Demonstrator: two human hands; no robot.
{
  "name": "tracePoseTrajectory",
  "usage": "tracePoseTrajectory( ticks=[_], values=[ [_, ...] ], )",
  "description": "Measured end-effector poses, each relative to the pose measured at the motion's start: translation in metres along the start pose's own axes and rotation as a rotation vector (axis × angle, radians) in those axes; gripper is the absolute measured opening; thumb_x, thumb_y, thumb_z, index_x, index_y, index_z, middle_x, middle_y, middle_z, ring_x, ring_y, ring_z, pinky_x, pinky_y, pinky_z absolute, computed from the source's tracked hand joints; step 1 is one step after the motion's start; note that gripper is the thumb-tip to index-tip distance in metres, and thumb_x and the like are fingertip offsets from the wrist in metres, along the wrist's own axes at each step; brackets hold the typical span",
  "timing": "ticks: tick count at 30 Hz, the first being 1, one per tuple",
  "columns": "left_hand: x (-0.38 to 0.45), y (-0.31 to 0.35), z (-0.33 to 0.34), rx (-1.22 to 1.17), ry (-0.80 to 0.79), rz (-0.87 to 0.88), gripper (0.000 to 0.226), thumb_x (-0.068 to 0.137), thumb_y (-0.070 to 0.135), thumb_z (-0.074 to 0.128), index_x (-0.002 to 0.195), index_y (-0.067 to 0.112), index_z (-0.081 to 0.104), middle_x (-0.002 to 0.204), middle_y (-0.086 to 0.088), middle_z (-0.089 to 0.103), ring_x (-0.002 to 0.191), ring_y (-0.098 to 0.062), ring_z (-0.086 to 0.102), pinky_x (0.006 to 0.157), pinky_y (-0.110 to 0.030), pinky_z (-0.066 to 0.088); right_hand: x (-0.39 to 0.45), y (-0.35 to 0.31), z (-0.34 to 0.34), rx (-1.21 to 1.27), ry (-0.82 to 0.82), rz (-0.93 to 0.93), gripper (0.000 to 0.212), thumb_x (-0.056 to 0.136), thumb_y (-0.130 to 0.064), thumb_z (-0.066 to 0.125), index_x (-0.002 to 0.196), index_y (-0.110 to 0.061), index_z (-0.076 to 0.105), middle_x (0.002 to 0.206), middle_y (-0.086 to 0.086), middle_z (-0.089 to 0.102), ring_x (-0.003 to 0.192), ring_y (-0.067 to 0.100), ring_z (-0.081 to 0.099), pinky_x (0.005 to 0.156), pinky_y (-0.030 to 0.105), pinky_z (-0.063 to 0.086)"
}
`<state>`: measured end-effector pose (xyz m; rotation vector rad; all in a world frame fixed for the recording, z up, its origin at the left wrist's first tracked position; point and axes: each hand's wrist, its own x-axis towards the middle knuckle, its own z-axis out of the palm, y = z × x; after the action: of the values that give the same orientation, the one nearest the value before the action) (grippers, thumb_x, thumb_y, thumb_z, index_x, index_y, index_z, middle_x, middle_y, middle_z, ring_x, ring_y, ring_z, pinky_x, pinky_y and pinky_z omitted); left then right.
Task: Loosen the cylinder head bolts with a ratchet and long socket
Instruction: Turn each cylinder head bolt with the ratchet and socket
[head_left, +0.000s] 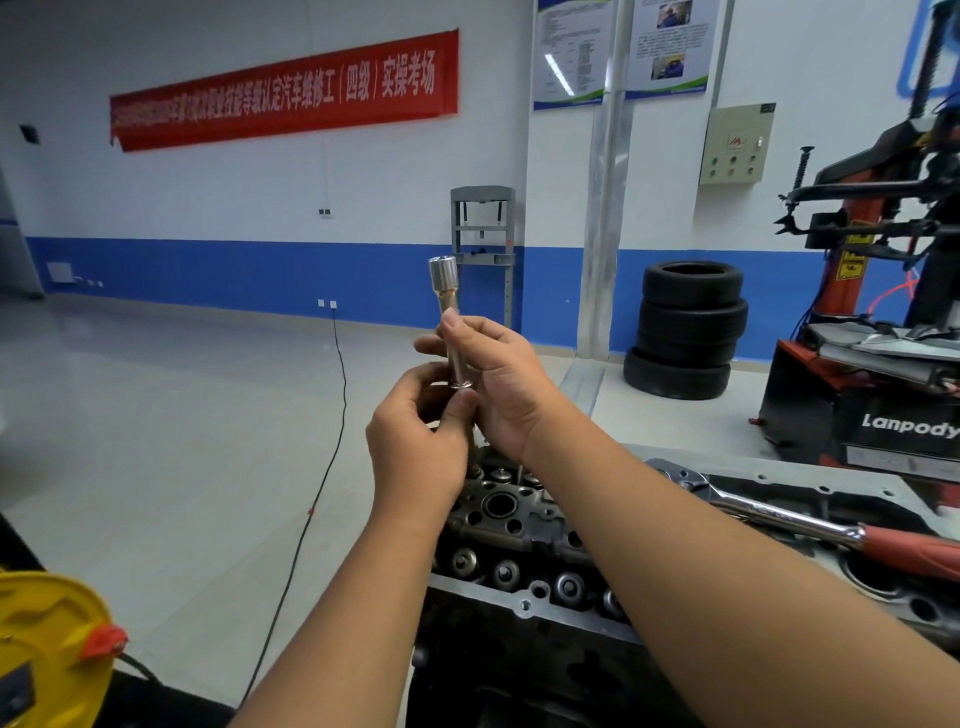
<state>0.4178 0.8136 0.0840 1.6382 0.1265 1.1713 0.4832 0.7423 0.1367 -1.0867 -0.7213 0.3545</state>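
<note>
- The socket stands nearly upright in the air above the far end of the head, its long axis running up and down with a slight lean, open wide end at the top.
- At its lower end a flanged piece, probably a bolt or washer, sits at the rim; which of the two I cannot tell.
- The right hand is wrapped round the socket's middle, thumb lying up along the shaft, holding it firmly.
- The left hand is just below and touching, fingers pinched closed on the piece at the socket's lower end.
- Both hands meet at that lower end, so the coming move, judging by the grip, is pulling the piece out along the socket's axis, downward toward the left hand.
- The ratchet lies well off to the right of the right hand, across the engine, handle pointing right and away, with no hand on it.
- The right hand is the nearer one to the ratchet.
- Further bolt wells lie below both forearms.
</note>
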Motion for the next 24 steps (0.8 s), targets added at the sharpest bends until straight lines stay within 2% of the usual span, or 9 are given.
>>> tracePoseTrajectory(
  ticks=[2, 4, 8, 11, 14, 16, 19, 22, 24],
  values=[
    [-0.001, 0.002, -0.001, 0.015, 0.01, 0.03, 0.039, 0.092, 0.011, 0.079, 0.097, 0.048, 0.066, 0.086, 0.02, 0.076, 0.083, 0.0, 0.073, 0.072, -0.014, 0.058, 0.0, 0.0, -0.001, 0.02, 0.008, 0.001, 0.031, 0.081, -0.038, 0.08, 0.095, -0.013, 0.07, 0.105, 0.009, 0.077, 0.09, 0.025, 0.066, 0.099, 0.064, 0.051],
    [-0.002, 0.004, -0.001, 0.009, 0.012, 0.045, 0.033, 0.096, 0.014, 0.075, 0.099, 0.046, 0.068, 0.087, 0.022, 0.076, 0.084, -0.001, 0.074, 0.07, -0.012, 0.057, 0.0, 0.0, -0.003, 0.018, 0.005, 0.003, 0.032, 0.081, -0.042, 0.076, 0.092, -0.012, 0.073, 0.107, 0.008, 0.076, 0.09, 0.026, 0.065, 0.096, 0.065, 0.053],
    [-0.004, 0.005, 0.001, -0.005, -0.03, 0.034, 0.032, 0.105, 0.009, 0.059, 0.111, 0.038, 0.073, 0.095, 0.017, 0.076, 0.093, -0.003, 0.073, 0.084, -0.022, 0.058, 0.0, -0.001, -0.001, -0.061, 0.0, 0.012, 0.041, 0.097, -0.05, 0.061, 0.087, -0.014, 0.078, 0.106, 0.008, 0.076, 0.083, 0.02, 0.067, 0.077, 0.043, 0.059],
    [-0.005, 0.005, 0.002, 0.104, 0.021, 0.102, 0.028, 0.1, 0.002, 0.064, 0.12, 0.02, 0.075, 0.096, 0.019, 0.072, 0.09, 0.007, 0.069, 0.079, -0.005, 0.049, -0.001, -0.002, 0.0, -0.064, -0.003, 0.037, 0.038, 0.098, -0.051, 0.062, 0.091, -0.016, 0.077, 0.108, 0.006, 0.078, 0.084, 0.015, 0.071, 0.078, 0.037, 0.057],
    [-0.009, 0.009, 0.007, 0.242, 0.098, 0.193, 0.024, 0.092, 0.001, 0.075, 0.111, 0.015, 0.075, 0.09, 0.015, 0.068, 0.079, -0.005, 0.068, 0.075, 0.0, 0.044, -0.002, -0.004, -0.001, 0.016, -0.013, 0.018, 0.026, 0.091, -0.04, 0.075, 0.093, -0.015, 0.069, 0.108, 0.01, 0.077, 0.074, 0.016, 0.07, 0.07, 0.038, 0.058],
    [-0.011, 0.012, 0.01, 0.268, 0.11, 0.228, 0.023, 0.091, 0.002, 0.077, 0.109, 0.015, 0.074, 0.092, 0.012, 0.069, 0.083, -0.012, 0.068, 0.077, 0.0, 0.043, -0.002, -0.005, -0.002, 0.024, -0.003, 0.006, 0.028, 0.085, -0.039, 0.077, 0.091, -0.014, 0.066, 0.107, 0.011, 0.077, 0.074, 0.018, 0.068, 0.072, 0.041, 0.058],
    [-0.011, 0.012, 0.011, 0.242, 0.094, 0.227, 0.016, 0.098, 0.007, 0.069, 0.109, 0.017, 0.073, 0.095, 0.009, 0.073, 0.083, -0.009, 0.067, 0.076, -0.005, 0.045, -0.003, -0.004, -0.002, 0.002, 0.003, -0.005, 0.038, 0.08, -0.048, 0.073, 0.088, -0.012, 0.071, 0.11, 0.01, 0.077, 0.087, 0.025, 0.067, 0.074, 0.044, 0.06],
    [-0.011, 0.01, 0.013, 0.198, 0.025, 0.16, 0.021, 0.103, 0.005, 0.056, 0.11, 0.019, 0.071, 0.084, 0.01, 0.068, 0.074, -0.003, 0.063, 0.065, -0.009, 0.043, -0.003, -0.003, -0.002, -0.042, 0.003, 0.003, 0.044, 0.091, -0.055, 0.062, 0.086, -0.014, 0.076, 0.108, 0.007, 0.078, 0.094, 0.025, 0.068, 0.081, 0.041, 0.06],
    [-0.01, 0.01, 0.012, 0.187, 0.024, 0.127, 0.024, 0.102, 0.001, 0.056, 0.109, 0.02, 0.071, 0.084, 0.014, 0.067, 0.076, 0.0, 0.063, 0.067, -0.006, 0.044, -0.002, -0.003, -0.001, -0.045, 0.01, 0.018, 0.041, 0.096, -0.054, 0.06, 0.09, -0.016, 0.076, 0.108, 0.007, 0.079, 0.093, 0.021, 0.07, 0.083, 0.039, 0.059]
  ],
)
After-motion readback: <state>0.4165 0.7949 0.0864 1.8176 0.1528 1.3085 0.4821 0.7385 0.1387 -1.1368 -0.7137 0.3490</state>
